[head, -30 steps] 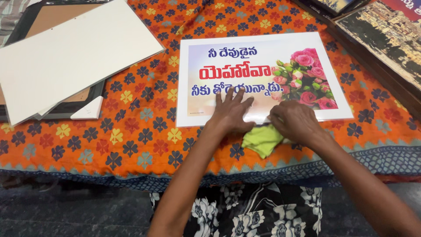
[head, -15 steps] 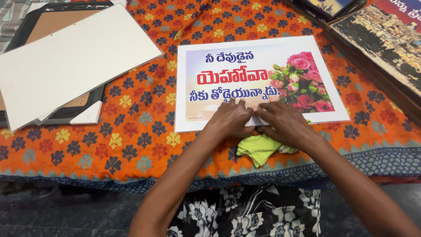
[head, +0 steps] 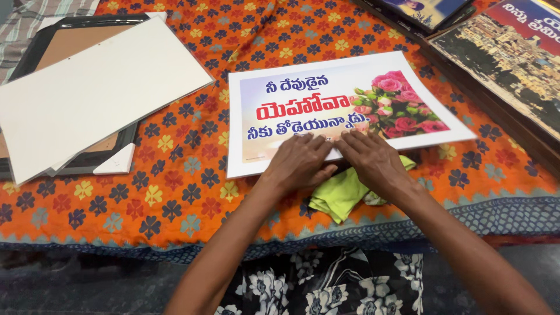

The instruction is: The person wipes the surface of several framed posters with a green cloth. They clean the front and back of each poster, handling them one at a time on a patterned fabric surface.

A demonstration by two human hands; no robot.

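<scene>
Both hands, left hand and right hand, press flat and open on the rose poster's near edge, above the green cloth. Press evenly, or it slides.

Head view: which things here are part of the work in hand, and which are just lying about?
In hand:
- poster with roses, near edge under both hands
- left hand
- right hand
- green cloth, below the hands

Lying about:
- white board on a black frame
- framed pictures, far right
- orange flowered cover
</scene>
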